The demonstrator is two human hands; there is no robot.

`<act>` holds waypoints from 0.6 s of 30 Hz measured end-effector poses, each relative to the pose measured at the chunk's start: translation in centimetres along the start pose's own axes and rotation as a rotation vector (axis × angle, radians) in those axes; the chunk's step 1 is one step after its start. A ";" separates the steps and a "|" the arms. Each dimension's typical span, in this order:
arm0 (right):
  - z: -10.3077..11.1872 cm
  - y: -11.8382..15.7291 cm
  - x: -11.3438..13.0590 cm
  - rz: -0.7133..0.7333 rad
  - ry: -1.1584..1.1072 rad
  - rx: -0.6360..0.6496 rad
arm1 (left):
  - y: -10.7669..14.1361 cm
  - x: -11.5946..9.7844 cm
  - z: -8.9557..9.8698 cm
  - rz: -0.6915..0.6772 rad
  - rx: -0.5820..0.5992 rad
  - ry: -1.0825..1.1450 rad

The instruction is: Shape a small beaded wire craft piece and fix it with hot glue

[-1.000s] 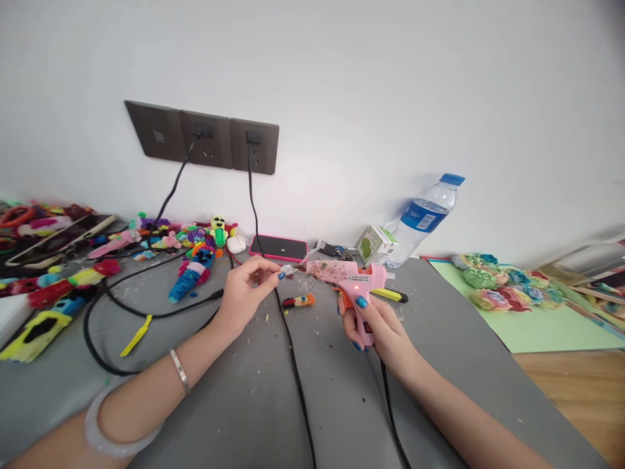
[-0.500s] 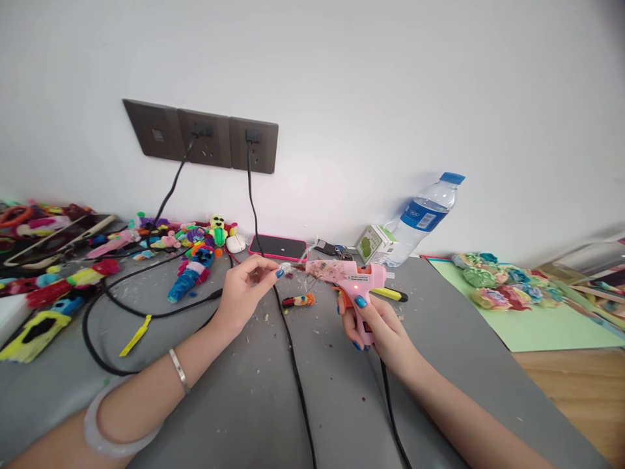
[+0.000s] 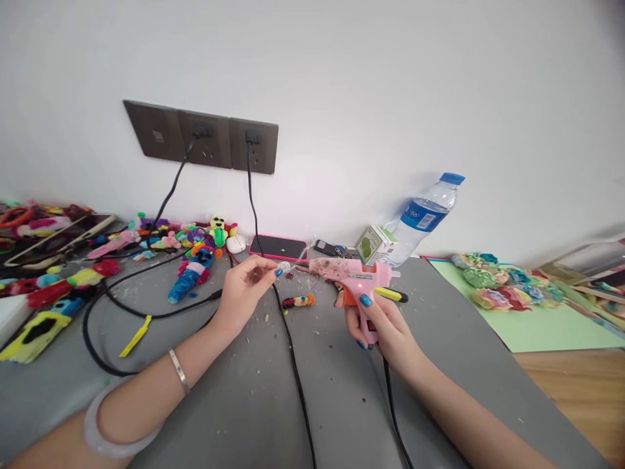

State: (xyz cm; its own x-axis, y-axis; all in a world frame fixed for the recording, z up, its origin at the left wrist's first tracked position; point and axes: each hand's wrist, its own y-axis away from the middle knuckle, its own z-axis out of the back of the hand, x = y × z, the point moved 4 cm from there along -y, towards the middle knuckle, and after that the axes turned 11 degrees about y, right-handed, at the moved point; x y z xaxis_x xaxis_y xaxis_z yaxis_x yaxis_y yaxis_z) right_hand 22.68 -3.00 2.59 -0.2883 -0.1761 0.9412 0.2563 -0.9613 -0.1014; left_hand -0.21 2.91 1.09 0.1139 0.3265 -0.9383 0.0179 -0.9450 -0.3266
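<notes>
My right hand (image 3: pixel 378 322) is wrapped round the handle of a pink hot glue gun (image 3: pixel 351 272), whose small light glows orange. Its nozzle points left, and dried glue and coloured fluff cover the barrel. Thumb and forefinger of my left hand (image 3: pixel 251 283) pinch a small clear, whitish lump (image 3: pixel 284 268) just left of the nozzle tip; its kind is not clear. Thin clear strands show around the lump and nozzle. On the grey table (image 3: pixel 234 404) below lies a small orange and red fuzzy piece (image 3: pixel 299 301).
Black cables (image 3: pixel 293 352) run from wall sockets (image 3: pixel 254 146) across the table. Fuzzy pipe-cleaner figures (image 3: pixel 190 277) crowd the left. Behind are a pink-cased phone (image 3: pixel 279 247), a green-white box (image 3: pixel 375 243) and a water bottle (image 3: pixel 420 218). Crumpled paper flowers (image 3: pixel 502 293) lie right on green paper (image 3: pixel 527 332).
The glue gun in my right hand has shifted slightly right, widening the gap between its nozzle and the lump. My left hand has hardly moved.
</notes>
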 end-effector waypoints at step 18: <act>14.8 0.1 -0.2 -0.229 0.045 -0.274 | -0.3 0.6 -0.1 0.127 -0.028 0.095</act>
State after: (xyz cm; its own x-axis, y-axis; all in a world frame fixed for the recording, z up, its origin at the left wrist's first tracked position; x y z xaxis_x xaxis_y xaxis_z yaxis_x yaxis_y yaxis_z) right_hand 36.39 0.08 7.16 -0.3514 0.0474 0.9350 -0.0752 -0.9969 0.0223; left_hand -0.02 3.38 0.68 0.2101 0.2018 -0.9566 0.0245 -0.9792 -0.2012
